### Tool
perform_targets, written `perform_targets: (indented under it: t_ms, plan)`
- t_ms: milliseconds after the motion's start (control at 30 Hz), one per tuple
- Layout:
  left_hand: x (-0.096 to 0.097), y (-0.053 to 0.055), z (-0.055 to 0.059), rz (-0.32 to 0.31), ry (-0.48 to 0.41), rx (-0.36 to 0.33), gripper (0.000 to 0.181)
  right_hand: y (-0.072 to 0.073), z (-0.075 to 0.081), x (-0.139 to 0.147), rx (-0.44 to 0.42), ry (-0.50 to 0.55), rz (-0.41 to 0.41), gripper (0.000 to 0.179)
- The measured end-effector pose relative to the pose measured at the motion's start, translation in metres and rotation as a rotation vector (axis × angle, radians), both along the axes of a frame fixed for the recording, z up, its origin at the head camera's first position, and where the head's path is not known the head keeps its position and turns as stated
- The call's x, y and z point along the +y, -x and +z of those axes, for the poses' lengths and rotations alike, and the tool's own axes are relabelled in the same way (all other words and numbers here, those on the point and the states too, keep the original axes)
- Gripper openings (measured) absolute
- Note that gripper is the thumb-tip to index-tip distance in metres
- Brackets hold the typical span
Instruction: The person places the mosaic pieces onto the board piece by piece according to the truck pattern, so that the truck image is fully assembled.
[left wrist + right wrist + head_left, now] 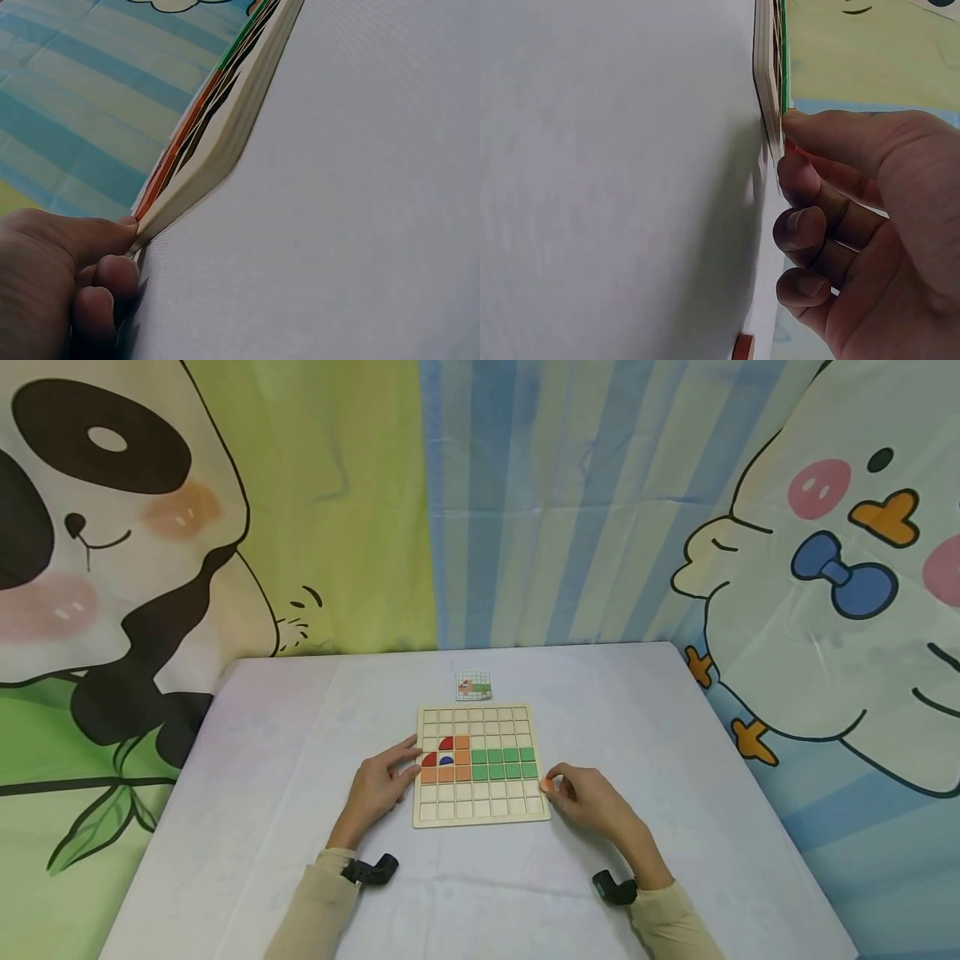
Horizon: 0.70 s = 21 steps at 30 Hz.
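A pale wooden grid board (480,810) lies on the white table. My left hand (375,789) holds its left edge, thumb at the top and curled fingers at the side in the left wrist view. Between the thumb and finger of my right hand (596,797) is a small orange piece (547,786), pinched right at the board's right edge. Set in the grid are two rows of green squares (495,771), several orange squares (445,774), red curved pieces (446,743) and a blue-and-white piece (446,761).
A small picture card (474,687) with a similar coloured pattern lies just beyond the board's far edge. In the right wrist view a reddish-brown block (743,347) shows at the bottom. Curtains with cartoon animals (840,577) hang behind the white table (300,718).
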<state>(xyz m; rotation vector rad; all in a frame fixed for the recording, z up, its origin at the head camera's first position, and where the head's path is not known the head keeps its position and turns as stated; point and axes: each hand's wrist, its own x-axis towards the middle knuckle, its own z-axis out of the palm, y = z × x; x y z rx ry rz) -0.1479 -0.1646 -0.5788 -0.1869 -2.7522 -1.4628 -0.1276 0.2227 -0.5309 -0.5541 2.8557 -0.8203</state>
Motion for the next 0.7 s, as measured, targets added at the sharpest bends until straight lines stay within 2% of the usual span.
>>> perform_targets:
  t_ms: [200,700]
  plan:
    - [-0.001,0.001,-0.002,0.003,-0.002,0.004,0.036,0.0,-0.001,-0.012,0.018,0.04,0.067,0.018]
    - [-0.001,0.001,-0.001,-0.001,-0.005,-0.015,0.037,0.001,0.001,-0.034,0.035,0.017,0.118,0.014]
